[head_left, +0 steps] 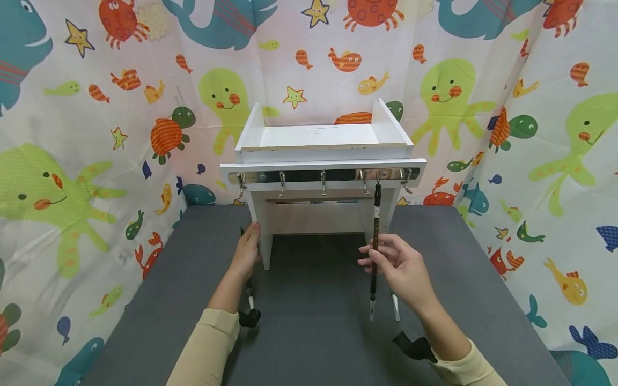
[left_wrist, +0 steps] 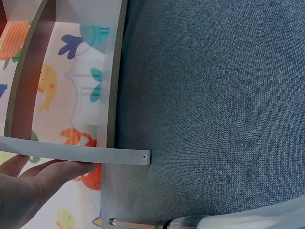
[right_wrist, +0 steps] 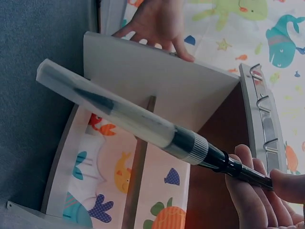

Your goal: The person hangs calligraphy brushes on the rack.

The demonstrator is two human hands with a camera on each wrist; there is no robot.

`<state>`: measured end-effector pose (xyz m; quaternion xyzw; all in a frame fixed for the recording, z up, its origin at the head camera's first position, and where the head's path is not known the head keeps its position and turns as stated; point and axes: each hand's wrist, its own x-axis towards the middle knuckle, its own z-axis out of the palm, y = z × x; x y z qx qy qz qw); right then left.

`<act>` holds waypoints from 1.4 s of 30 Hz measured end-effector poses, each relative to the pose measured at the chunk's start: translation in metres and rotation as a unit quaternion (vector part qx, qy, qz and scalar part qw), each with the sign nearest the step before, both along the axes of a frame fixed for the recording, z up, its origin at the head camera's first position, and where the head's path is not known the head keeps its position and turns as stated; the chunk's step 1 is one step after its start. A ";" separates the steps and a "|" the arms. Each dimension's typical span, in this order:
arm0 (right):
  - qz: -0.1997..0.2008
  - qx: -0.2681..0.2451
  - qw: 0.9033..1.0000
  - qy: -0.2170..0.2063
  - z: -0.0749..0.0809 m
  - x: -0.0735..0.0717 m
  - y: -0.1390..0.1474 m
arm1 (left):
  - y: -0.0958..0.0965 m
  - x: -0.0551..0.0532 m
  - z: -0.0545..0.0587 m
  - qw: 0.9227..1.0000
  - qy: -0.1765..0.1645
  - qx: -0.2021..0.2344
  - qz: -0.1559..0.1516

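Observation:
A white wooden stand [head_left: 309, 155] carries a metal strip with several hooks along its front edge. From a hook near the right end hangs a dark calligraphy brush [head_left: 375, 230] by its cord loop, tip down. My right hand [head_left: 403, 268] pinches its handle between thumb and fingers. In the right wrist view the brush [right_wrist: 143, 124] has a clear cap over its bristles. My left hand [head_left: 246, 252] rests against the outer side of the stand's left panel [left_wrist: 95, 153]; no fingertips show on the inner face. Beside the left wrist lies another capped brush [left_wrist: 190, 222].
The stand is on a grey cloth-covered table [head_left: 309, 332], with an open tray [head_left: 318, 136] on top. A curtain [head_left: 159, 43] printed with sea animals stands behind and on both sides. A black wrist mount [head_left: 414, 346] juts out beneath my right wrist.

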<state>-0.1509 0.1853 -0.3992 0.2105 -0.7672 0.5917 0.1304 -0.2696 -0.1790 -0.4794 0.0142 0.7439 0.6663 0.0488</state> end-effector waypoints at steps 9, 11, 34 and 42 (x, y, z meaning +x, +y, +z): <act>0.008 -0.006 0.999 -0.036 -0.011 0.001 -0.004 | 0.001 0.003 -0.004 1.000 0.021 -0.011 0.016; 0.010 -0.005 0.999 -0.038 -0.013 0.002 -0.004 | 0.001 0.003 -0.004 0.999 0.026 -0.013 0.016; 0.023 -0.006 0.999 -0.046 -0.022 -0.005 -0.004 | 0.007 0.023 0.033 1.000 0.004 -0.022 -0.003; 0.014 -0.005 0.997 -0.070 -0.029 -0.012 -0.004 | 0.007 0.021 0.027 1.000 0.003 -0.011 -0.004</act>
